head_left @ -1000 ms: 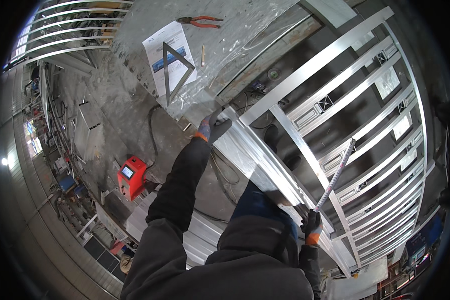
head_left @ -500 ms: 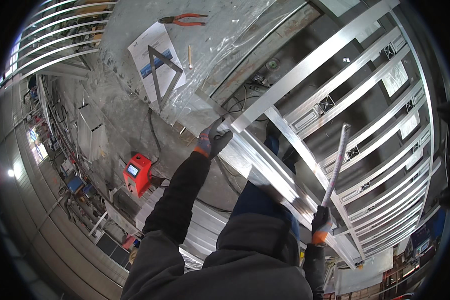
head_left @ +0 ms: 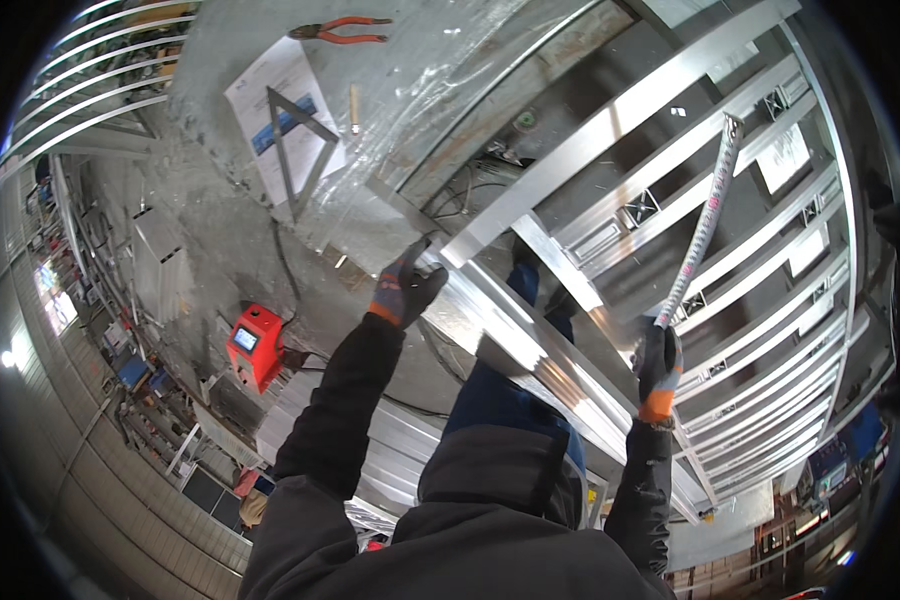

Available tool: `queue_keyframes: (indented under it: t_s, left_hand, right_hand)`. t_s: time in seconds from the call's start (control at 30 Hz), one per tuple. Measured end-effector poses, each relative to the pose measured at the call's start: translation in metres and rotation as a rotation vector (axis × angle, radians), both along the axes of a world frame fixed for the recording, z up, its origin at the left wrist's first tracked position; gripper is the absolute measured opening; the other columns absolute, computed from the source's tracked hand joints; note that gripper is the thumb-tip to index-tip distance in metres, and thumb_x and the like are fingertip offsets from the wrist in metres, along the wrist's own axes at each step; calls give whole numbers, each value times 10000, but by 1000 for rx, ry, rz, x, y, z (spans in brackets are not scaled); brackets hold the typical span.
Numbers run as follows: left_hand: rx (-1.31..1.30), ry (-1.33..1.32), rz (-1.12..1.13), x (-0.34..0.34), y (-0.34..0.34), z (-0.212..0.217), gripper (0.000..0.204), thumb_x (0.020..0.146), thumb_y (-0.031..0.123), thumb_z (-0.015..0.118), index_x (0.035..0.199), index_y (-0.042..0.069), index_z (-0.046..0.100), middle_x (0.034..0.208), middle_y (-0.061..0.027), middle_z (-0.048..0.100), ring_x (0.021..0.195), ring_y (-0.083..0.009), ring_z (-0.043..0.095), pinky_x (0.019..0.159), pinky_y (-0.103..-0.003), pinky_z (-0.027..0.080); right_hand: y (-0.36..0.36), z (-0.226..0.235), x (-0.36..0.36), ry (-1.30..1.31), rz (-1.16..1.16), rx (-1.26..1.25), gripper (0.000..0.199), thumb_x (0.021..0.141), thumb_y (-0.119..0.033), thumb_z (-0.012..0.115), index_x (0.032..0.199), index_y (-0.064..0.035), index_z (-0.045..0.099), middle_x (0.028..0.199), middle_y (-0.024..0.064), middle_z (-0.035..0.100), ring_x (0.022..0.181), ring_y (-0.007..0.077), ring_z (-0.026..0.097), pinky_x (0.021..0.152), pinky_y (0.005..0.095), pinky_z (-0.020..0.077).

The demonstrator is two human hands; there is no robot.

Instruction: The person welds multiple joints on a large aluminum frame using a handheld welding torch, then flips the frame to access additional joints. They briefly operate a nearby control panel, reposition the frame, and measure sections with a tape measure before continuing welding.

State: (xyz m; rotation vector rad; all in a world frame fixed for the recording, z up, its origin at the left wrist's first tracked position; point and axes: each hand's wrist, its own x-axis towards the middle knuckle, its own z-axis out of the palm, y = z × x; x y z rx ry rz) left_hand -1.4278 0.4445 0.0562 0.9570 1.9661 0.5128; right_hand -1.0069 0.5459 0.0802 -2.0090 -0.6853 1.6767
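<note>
Red box (head_left: 255, 345): over at 9 o'clock, a small red unit with a screen sits on the floor with a dark cable running up from it, parked clear of the working area.
Paper sheet (head_left: 285, 115): up at 11 o'clock, lying flat on the grey bench (head_left: 220, 60), and a metal triangle frame (head_left: 295, 150) rests across it, likely doubling as a weight so the sheet stays put.
Pliers (head_left: 340, 30): red-handled, at 12 o'clock on the bench, set well away from both hands.
Left hand (head_left: 405, 290): gloved, fingers curled and pressed against the end of the long aluminium rail (head_left: 530, 350) just left of centre; it looks like a steadying grip so the rail cannot slide.
Aluminium frame (head_left: 690, 130): a big ladder-like grid of silver bars filling the span from 1 to 4 o'clock, laid flat so every bar is reachable.
Tape measure (head_left: 700, 235): the blade runs from the right hand up toward 1 o'clock, its tip hook touching a crossbar, bowed slightly along its run.
Right hand (head_left: 658, 365): gloved, at 3 o'clock, closed tight around the low end of the tape measure, holding it taut against the frame.
</note>
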Motion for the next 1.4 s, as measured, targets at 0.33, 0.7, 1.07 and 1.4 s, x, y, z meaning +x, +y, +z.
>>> queue_keyframes:
  t_s: [0.33,0.7,1.07,1.4]
  left_hand:
    - [-173,-77,72,-4,-2,-3,560,894,251,742,1390,60,563,1073,-132,715,707,-179,626,666,-321,529]
    - [33,-64,84,2,1,5,549,895,188,735,1404,76,564,814,-88,647,645,-134,546,607,-297,479]
    - [104,-117,59,12,14,3,545,894,145,704,1405,49,541,1175,-145,706,762,-198,663,676,-317,535]
    - [137,-80,124,27,19,1,529,918,130,640,1411,9,488,1217,-183,648,859,-201,686,714,-312,542]
  right_hand:
    - [60,-12,-86,223,291,-146,307,1042,-297,546,1016,-17,669,800,10,617,679,81,557,589,246,443]
    - [68,-24,-100,268,352,-48,338,1042,-281,449,1009,-13,652,927,82,657,785,143,650,641,277,557]
    - [79,-15,-101,301,374,-29,360,1051,-335,508,1096,-17,670,893,56,665,734,136,660,596,289,568]
    - [80,-24,-98,279,467,103,328,1043,-314,529,1104,-23,666,891,46,657,730,135,652,604,288,561]
